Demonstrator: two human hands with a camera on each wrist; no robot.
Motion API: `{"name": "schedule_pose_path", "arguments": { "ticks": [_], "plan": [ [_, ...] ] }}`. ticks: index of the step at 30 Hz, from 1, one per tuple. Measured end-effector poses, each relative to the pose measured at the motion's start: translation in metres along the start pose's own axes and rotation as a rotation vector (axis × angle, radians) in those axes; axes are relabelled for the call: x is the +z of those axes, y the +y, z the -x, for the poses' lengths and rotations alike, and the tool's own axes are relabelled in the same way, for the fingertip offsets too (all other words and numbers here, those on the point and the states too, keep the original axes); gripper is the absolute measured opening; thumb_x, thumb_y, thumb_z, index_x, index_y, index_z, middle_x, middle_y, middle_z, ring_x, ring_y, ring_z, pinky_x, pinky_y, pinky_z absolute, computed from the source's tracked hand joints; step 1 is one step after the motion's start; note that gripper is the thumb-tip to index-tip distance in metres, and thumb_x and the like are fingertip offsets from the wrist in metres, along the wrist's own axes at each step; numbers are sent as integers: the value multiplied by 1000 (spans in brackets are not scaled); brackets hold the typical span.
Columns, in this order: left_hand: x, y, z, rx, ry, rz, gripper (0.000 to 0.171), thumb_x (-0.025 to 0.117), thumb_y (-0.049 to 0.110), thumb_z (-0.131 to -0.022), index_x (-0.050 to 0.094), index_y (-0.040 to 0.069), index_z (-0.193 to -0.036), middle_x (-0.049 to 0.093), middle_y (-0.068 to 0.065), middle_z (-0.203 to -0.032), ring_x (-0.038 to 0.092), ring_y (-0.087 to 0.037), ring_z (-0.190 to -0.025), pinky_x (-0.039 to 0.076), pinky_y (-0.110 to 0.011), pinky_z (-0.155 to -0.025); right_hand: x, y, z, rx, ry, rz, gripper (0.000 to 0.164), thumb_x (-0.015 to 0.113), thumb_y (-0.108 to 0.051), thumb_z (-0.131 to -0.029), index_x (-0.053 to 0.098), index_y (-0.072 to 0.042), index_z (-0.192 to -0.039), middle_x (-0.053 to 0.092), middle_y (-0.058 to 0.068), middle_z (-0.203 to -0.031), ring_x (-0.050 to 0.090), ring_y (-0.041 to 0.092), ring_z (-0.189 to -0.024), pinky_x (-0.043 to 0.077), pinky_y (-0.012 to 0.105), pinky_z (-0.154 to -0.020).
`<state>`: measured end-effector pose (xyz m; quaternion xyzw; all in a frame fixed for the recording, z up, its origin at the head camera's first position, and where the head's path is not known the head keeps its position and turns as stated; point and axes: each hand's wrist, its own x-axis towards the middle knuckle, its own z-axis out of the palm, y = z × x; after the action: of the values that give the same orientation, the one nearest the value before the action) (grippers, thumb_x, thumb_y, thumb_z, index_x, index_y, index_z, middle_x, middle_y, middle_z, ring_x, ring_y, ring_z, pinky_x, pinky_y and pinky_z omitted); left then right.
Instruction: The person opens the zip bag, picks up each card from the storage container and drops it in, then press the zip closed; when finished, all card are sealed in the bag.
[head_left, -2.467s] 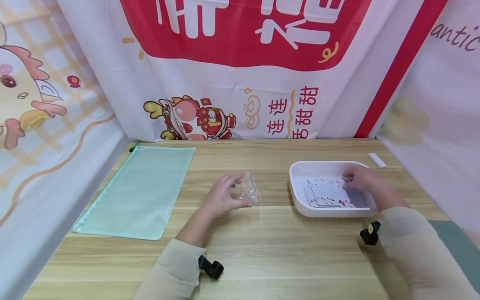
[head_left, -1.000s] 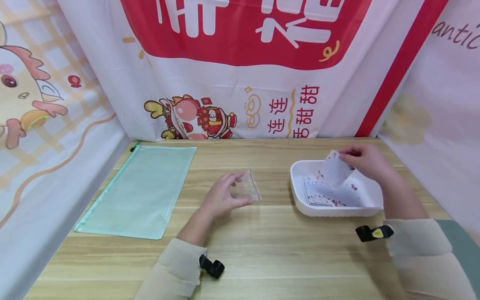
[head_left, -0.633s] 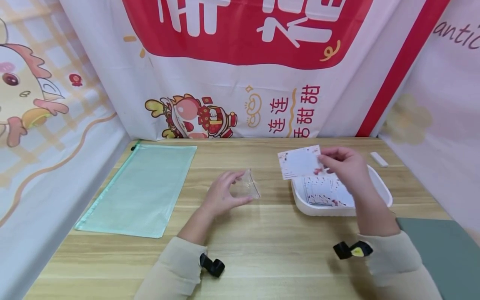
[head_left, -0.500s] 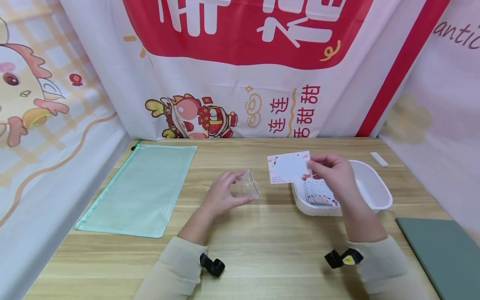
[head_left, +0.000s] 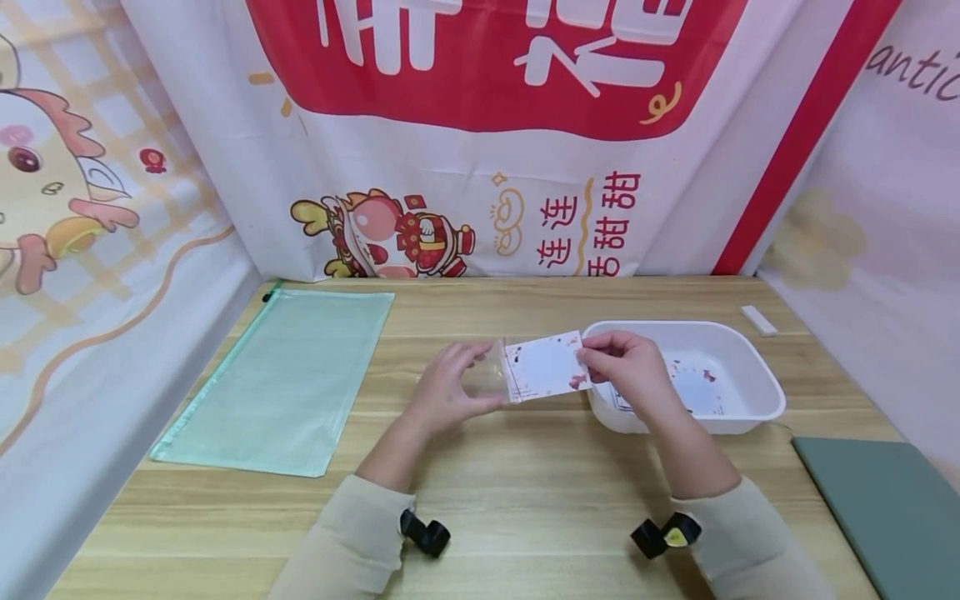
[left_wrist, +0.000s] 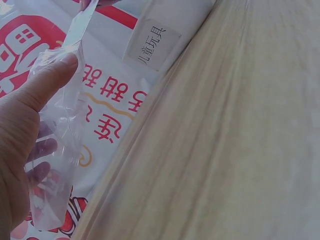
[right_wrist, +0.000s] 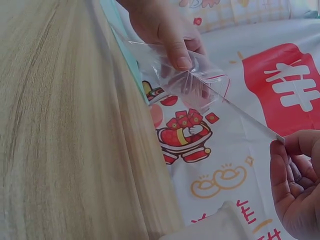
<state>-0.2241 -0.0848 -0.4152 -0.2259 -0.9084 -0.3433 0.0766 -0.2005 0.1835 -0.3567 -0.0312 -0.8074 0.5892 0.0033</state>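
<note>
My left hand [head_left: 448, 385] holds a small clear zip bag [head_left: 486, 373] above the middle of the table, thumb and fingers on its edges. From the right, my right hand [head_left: 626, 367] pinches a white card [head_left: 546, 367] with small printed figures. The card's left end is at the mouth of the bag, overlapping it. Seen from the right wrist, the card [right_wrist: 247, 115] is edge-on, running from the right fingertips to the bag [right_wrist: 192, 82]. In the left wrist view the bag [left_wrist: 67, 125] hangs from the left hand [left_wrist: 25, 125], thumb near its mouth.
A white plastic tray [head_left: 768, 404] stands behind the right hand, with more printed cards [head_left: 701, 385] inside. A mint-green zip pouch [head_left: 277, 383] lies at the left. A small white block [head_left: 759, 320] and a grey-green board [head_left: 885, 500] are at the right.
My right hand lifted the card out of the tray and carried it left to the bag's mouth. The left hand stayed in place, holding the bag.
</note>
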Motion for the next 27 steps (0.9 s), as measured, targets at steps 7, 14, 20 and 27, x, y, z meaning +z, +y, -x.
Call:
{"name": "schedule_pose_path", "arguments": {
  "ticks": [7,14,20,27],
  "plan": [
    [0,1,0,16,-26,-18,89,84,52,-69,49,19,-144,56,-3,-138,50,-24,-130,38,-52,-111,9,-6,-4,22,2,59,31,71,-16,-89,67,6,-110,69,2,-87,63,5,-67,57,20,-66],
    [-1,2,1,31,-30,-28,91,83,51,-70,47,17,-145,56,-5,-137,51,-25,-129,39,-52,-109,22,-8,-8,13,-8,50,29,71,-13,-88,68,5,-110,70,8,-92,61,5,-67,56,19,-65],
    [-1,2,1,38,-28,-27,90,83,51,-71,47,17,-145,57,-5,-136,53,-24,-125,41,-51,-108,34,-8,-10,3,-50,3,29,70,-10,-88,67,7,-112,69,6,-89,62,6,-69,56,19,-66],
    [-2,2,0,45,-23,-38,87,84,50,-71,49,16,-143,58,-4,-133,55,-22,-120,42,-48,-106,33,-4,-13,-33,-139,31,33,68,-16,-91,66,3,-119,71,12,-99,64,7,-75,57,21,-72]
  ]
}}
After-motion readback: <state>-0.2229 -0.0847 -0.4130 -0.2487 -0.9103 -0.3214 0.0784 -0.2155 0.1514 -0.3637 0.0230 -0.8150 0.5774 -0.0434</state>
